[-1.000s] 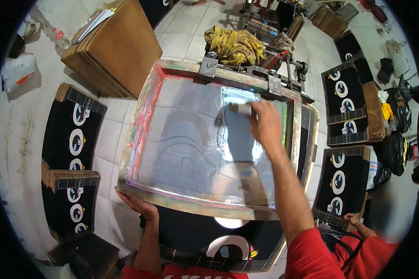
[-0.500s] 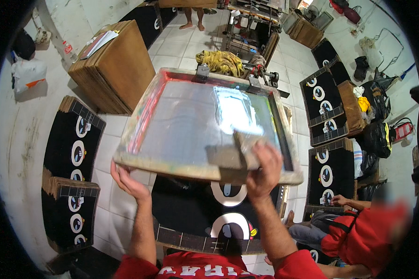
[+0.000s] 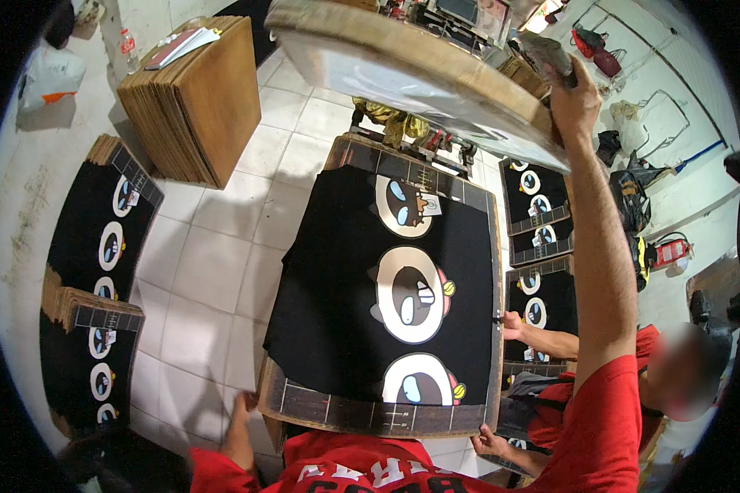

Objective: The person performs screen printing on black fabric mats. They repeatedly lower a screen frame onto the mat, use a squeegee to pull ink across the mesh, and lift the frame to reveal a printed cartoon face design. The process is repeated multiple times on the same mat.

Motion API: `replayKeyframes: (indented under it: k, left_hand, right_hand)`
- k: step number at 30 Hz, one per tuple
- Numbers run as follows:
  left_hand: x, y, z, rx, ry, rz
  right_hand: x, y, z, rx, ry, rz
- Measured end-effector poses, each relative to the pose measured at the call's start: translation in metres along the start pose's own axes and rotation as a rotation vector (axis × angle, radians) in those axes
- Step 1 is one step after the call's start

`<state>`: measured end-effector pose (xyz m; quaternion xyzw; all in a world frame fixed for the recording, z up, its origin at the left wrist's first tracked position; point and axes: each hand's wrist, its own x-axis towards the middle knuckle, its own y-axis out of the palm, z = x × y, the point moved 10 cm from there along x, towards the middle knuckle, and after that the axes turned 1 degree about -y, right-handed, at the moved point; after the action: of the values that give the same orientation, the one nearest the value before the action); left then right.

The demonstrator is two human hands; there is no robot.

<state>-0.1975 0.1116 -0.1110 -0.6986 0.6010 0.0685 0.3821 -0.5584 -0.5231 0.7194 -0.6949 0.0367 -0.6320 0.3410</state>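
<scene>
A wooden-framed printing screen is raised and tilted at the far side, above a board. My right hand is at the screen's near right corner, closed around a greyish squeegee. Whether its fingers also grip the frame is hard to see. On the board lies black fabric printed with several round cartoon faces. My left hand is low, beside the board's near left corner; its fingers are too small and partly hidden to read.
A co-worker's hands are at the board's right edge. Stacked brown boards stand at far left, with papers and a bottle on top. Boards bearing printed black fabric lean along the left and right. White tiles cover the floor.
The screen has swung up and away, uncovering the printed fabric. My right hand rose with the squeegee. My left hand left the frame and dropped to the board's corner. The co-worker's hands reached the board.
</scene>
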Motion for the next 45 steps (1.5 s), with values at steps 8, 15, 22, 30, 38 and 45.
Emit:
replayKeyframes:
  k: [8,15,22,30,38,45]
  left_hand:
    - [-0.153,0.088,0.014,-0.050,-0.278,-0.156]
    - [-0.148,0.070,-0.026,0.333,-0.077,-0.430]
    - [-0.122,-0.026,-0.050,0.306,-0.279,-0.637]
    - [-0.078,-0.279,-0.212,0.549,-0.086,-0.967]
    - [-0.336,-0.510,-0.280,0.372,-0.073,-1.348]
    - [-0.477,-0.609,-0.174,-0.139,-0.072,-1.334]
  right_hand:
    - [0.063,0.026,-0.061,-0.017,0.095,0.094]
    - [0.083,0.065,-0.069,-0.063,-0.078,0.199]
    - [0.091,0.076,-0.087,-0.158,-0.140,0.122]
    - [0.078,0.078,-0.105,-0.179,-0.132,0.036]
    - [0.069,0.077,-0.092,-0.177,-0.007,0.020]
    - [0.060,0.070,-0.066,-0.067,0.062,0.081]
